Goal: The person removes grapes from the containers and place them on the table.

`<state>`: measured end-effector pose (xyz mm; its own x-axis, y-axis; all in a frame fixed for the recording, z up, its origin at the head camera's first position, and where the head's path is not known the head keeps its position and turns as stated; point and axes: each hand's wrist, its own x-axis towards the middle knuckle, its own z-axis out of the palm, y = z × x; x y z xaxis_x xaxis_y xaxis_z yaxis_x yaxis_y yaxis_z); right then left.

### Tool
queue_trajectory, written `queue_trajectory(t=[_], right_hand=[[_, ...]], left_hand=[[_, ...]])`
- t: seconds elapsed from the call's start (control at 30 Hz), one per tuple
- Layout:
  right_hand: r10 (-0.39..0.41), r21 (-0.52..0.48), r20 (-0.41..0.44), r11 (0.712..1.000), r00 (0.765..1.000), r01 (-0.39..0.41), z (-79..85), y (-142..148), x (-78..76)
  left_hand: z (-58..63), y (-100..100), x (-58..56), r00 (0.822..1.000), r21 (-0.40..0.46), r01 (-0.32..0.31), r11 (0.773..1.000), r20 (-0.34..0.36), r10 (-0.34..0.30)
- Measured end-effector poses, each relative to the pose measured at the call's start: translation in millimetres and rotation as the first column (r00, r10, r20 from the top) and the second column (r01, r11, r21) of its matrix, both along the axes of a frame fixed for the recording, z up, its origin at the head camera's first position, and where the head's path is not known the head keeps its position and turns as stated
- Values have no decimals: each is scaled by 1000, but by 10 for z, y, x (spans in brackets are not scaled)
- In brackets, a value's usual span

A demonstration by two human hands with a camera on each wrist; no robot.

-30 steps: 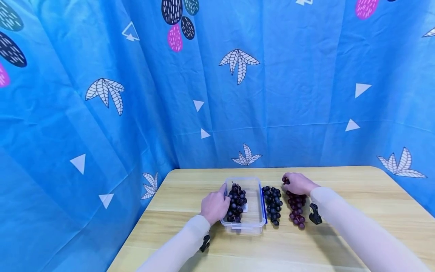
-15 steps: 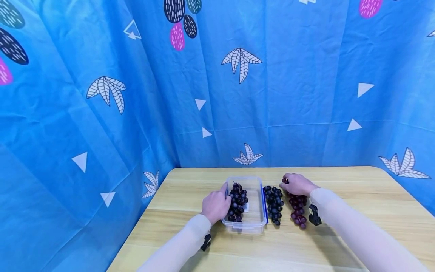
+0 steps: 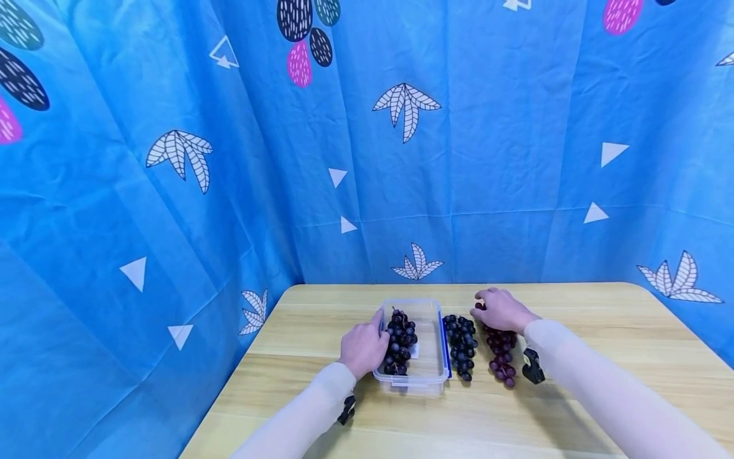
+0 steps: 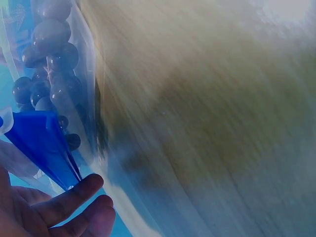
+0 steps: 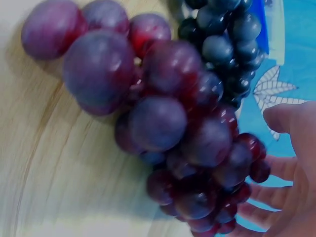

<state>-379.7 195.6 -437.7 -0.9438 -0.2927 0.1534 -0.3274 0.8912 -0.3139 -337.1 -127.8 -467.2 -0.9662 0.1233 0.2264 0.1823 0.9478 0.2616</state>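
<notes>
My left hand [image 3: 362, 347] grips the left side of a clear plastic food container [image 3: 429, 360]. Close up in the left wrist view, its fingers [image 4: 74, 200] lie against the blue locking flap [image 4: 42, 140]. A dark bunch of grapes [image 3: 399, 344] is inside, along the container's left wall. On the table, right of the container, lies a black bunch of grapes [image 3: 460, 347]. Beside that is a red bunch of grapes [image 3: 501, 363], its far end under my right hand [image 3: 503, 310]. The right wrist view shows the thumb [image 5: 281, 121] spread from the red grapes [image 5: 197, 138], the fingers partly hidden behind them.
The wooden table [image 3: 596, 350] extends right of the grapes and left of the container. A blue patterned curtain [image 3: 367, 159] hangs behind the table and along its left side. Another blue flap [image 3: 445, 347] hangs on the container's right side, close to the black grapes.
My right hand shifts very slightly left at the far end of the red grapes. The left hand, the container and the bunches keep their places.
</notes>
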Motion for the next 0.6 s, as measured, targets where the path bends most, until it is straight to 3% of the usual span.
queue_trajectory(t=[0.3, 0.6], right_hand=[[19, 34, -120, 999, 993, -15, 168, -208, 121], [84, 76, -169, 994, 982, -72, 306, -477, 191]], left_hand=[[-10, -13, -5, 1000, 6, -5, 1000, -20, 5], [19, -1, 29, 1000, 6, 7, 1000, -5, -7]])
